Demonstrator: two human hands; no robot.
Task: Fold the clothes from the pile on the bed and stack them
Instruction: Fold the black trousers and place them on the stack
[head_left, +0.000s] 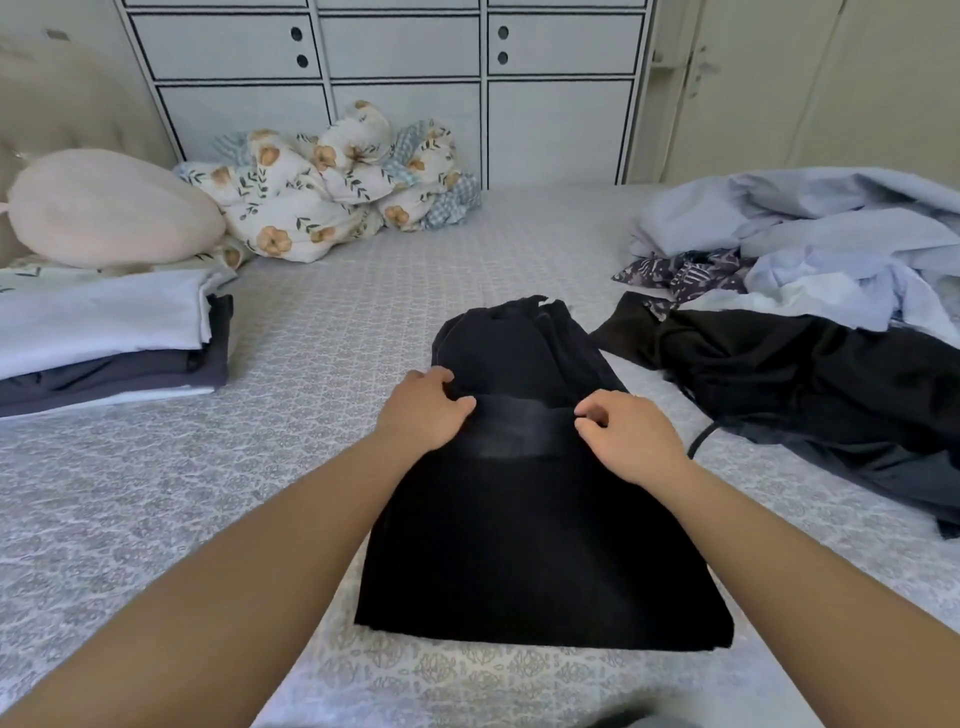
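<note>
Head view: two hands, left hand (423, 410) and right hand (631, 434), fingers curled, pinching one black garment (540, 545) at frame centre; one folded stack (109, 338) at left, one pile (810, 291) at right.

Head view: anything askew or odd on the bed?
Nothing damaged or spilled. The black garment both hands hold lies skewed, its far end bunched and leaning left. The unfolded pile on the right sprawls, a dark piece spreading out beside the black garment.

both hands, left hand (423, 408) and right hand (631, 434), pinch the black garment (540, 545); folded stack (104, 338) left of it, unfolded pile (810, 312) right.
</note>
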